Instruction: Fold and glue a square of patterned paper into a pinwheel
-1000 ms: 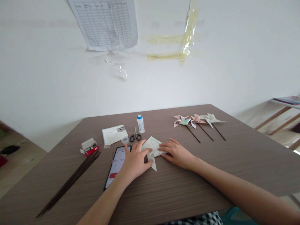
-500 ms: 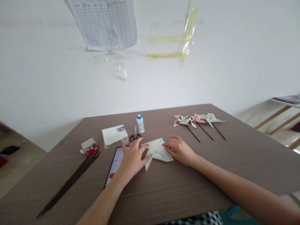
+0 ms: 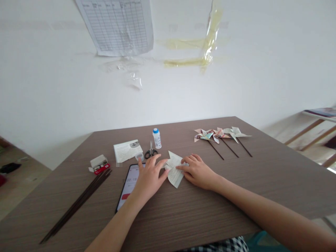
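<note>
A white printed paper pinwheel (image 3: 175, 175), its corners folded, lies on the table between my two hands. My left hand (image 3: 151, 175) has thumb and index fingertip at the pinwheel's left edge, the other fingers spread over the phone's side. From the right, my right hand (image 3: 197, 170) grips the other side, its index finger reaching onto the paper's middle and the rest curled. Under my left forearm lies a phone (image 3: 128, 185) with a timer on its screen, partly covered. Small black-handled scissors (image 3: 151, 153) lie just beyond my left fingers.
A blue-capped white bottle (image 3: 156, 138), a tape roll (image 3: 139, 156) and a stack of paper (image 3: 126, 150) stand behind. To the left are an open red-and-white box (image 3: 100, 164) and dark sticks (image 3: 78, 203). Several finished pinwheels (image 3: 217, 134) on sticks lie back right.
The paper pinwheel has turned between my hands, so a point now faces up and back. My right hand has shifted slightly left and its fingers have closed onto the paper.
</note>
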The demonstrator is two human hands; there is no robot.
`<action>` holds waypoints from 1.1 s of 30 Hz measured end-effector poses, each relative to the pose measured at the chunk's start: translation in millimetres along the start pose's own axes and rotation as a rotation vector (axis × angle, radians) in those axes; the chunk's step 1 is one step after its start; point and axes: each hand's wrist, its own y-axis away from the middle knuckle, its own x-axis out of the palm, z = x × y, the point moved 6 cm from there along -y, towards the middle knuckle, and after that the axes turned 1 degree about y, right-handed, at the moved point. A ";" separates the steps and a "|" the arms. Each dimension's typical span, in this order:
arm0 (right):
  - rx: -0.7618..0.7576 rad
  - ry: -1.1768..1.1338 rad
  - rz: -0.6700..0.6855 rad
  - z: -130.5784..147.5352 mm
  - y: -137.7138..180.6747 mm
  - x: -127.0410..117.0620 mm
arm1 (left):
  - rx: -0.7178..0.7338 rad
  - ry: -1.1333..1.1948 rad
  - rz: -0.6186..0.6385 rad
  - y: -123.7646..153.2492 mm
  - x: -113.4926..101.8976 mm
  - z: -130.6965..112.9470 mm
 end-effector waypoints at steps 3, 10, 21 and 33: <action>-0.010 0.011 0.000 2.2 -0.1 -0.5 | 0.016 -0.004 0.033 1.0 1.8 -5.0; 0.005 -0.037 0.005 -3.2 0.7 4.0 | 0.054 -0.026 0.039 3.5 1.6 -15.7; 0.005 -0.063 -0.014 -4.0 0.6 4.3 | 0.085 -0.063 0.025 1.2 9.4 -15.3; 0.017 -0.080 -0.013 -4.6 0.1 4.3 | 0.090 -0.021 0.039 4.5 4.7 -18.7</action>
